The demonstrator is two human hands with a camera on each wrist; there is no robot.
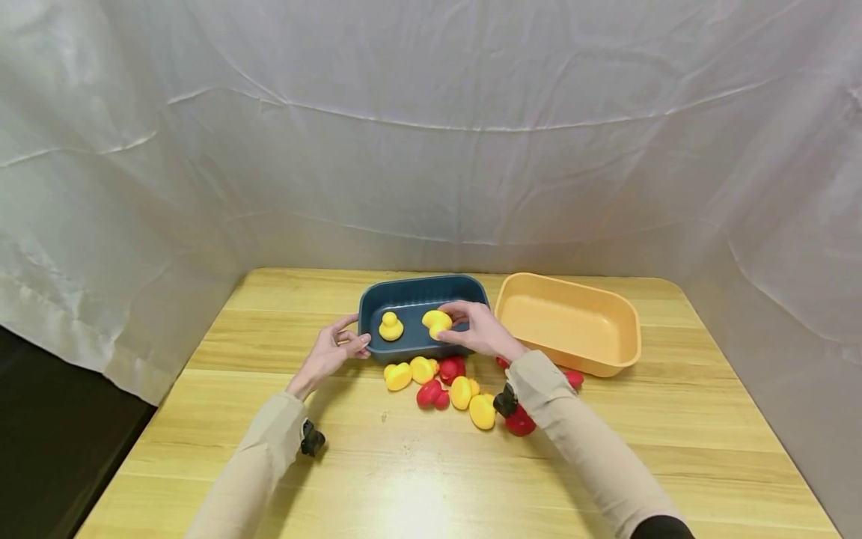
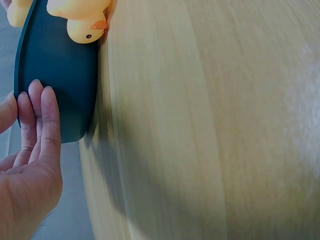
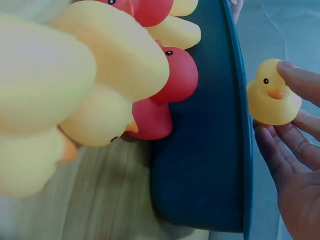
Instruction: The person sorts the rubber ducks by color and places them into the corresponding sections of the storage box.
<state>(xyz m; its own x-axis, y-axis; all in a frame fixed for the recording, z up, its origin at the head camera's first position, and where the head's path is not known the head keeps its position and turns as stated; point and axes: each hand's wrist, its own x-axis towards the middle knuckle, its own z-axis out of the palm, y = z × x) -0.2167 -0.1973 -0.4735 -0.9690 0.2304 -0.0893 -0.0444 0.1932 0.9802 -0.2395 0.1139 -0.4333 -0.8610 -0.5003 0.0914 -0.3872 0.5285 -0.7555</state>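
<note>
Over the navy plastic bin, the right hand is pinching a yellow toy duck between thumb and fingers; whether the duck is touching the bin's floor cannot be told. At the bin's left end, the left hand is clamping the wall, its thumb and fingers lying on opposite sides. One second yellow duck is sitting inside. Four loose yellow ducks are lying on the wooden table before the bin, and at least three red toy ducks are lying among them. The right sleeve is partly covering the rightmost red one; beside it two red bits are showing, too hidden to identify. One orange tray is standing to the right. The right wrist view's edge is cutting off the nearest yellow ducks.
</note>
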